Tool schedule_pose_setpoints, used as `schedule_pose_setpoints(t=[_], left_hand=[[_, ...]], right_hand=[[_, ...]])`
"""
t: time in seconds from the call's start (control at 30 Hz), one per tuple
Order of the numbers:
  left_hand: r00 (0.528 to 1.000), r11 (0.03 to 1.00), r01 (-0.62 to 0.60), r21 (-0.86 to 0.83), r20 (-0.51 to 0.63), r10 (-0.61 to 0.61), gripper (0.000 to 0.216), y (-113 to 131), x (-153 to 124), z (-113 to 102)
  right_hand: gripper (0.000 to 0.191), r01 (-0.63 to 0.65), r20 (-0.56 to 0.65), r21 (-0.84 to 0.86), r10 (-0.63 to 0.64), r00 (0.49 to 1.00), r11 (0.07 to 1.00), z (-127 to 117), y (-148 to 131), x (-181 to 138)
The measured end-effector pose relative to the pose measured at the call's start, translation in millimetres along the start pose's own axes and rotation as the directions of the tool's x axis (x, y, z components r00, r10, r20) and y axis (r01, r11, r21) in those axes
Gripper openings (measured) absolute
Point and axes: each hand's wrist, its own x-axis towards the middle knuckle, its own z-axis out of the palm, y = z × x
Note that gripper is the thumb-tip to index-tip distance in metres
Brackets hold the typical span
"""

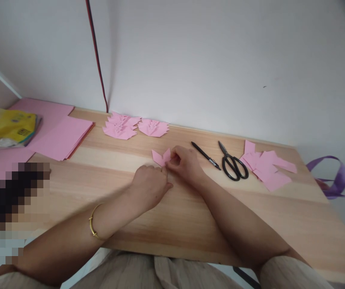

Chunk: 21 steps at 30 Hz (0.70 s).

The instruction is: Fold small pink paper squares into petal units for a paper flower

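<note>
A small folded piece of pink paper [158,157] with two pointed tips shows just beyond my hands, above the wooden table. My right hand [186,163] pinches its right side between thumb and fingers. My left hand [151,185], with a gold bangle on the wrist, is closed at the paper's near edge, its fingers curled; part of the paper is hidden behind it. To the right of my right hand lie a black pen [205,155] and black-handled scissors [232,162], points away from me.
Folded pink shapes [120,127] with small drawn marks lie near the wall, beside another pink shape [153,127]. Pink scraps [267,164] lie at right. Pink sheets [62,136] and a yellow plastic packet [13,126] are at left. A purple ribbon [339,176] hangs past the table's right edge.
</note>
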Motion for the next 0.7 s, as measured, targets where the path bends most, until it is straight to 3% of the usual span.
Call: schedule_pose_setpoints(t=[0.07, 0.17, 0.33, 0.47, 0.6, 0.7], left_hand=[[1.000, 1.000, 0.000, 0.001, 0.002, 0.000, 0.045, 0.2, 0.0, -0.7], [1.000, 1.000, 0.007, 0.008, 0.019, -0.007, 0.042, 1.1, -0.4, -2.9], [0.999, 1.000, 0.013, 0.014, 0.030, -0.014, 0.044, 1.6, 0.0, -3.3], [1.000, 1.000, 0.015, 0.022, 0.016, -0.015, 0.044, 0.9, 0.4, -1.9], [1.000, 1.000, 0.017, 0.005, 0.024, -0.017, 0.045, 0.6, 0.3, -2.7], [0.999, 1.000, 0.024, -0.007, 0.044, -0.024, 0.047, 0.5, 0.6, -2.9]], right_hand=[[0.012, -0.025, -0.002, -0.030, 0.025, 1.000, 0.999, 0.1, -0.4, 0.2], [0.012, -0.087, -0.100, -0.037, 0.083, 0.992, 0.995, -0.5, 0.1, 0.8], [0.010, 0.027, 0.014, -0.052, -0.026, 1.000, 0.998, 0.3, -2.4, 0.4], [0.010, -0.063, -0.069, -0.085, 0.057, 0.996, 0.994, -1.7, -2.0, 1.0], [0.013, 0.005, 0.013, -0.062, -0.004, 1.000, 0.998, -1.0, -4.5, -0.1], [0.012, 0.010, 0.006, -0.111, -0.009, 1.000, 0.994, -0.1, -4.9, -0.7]])
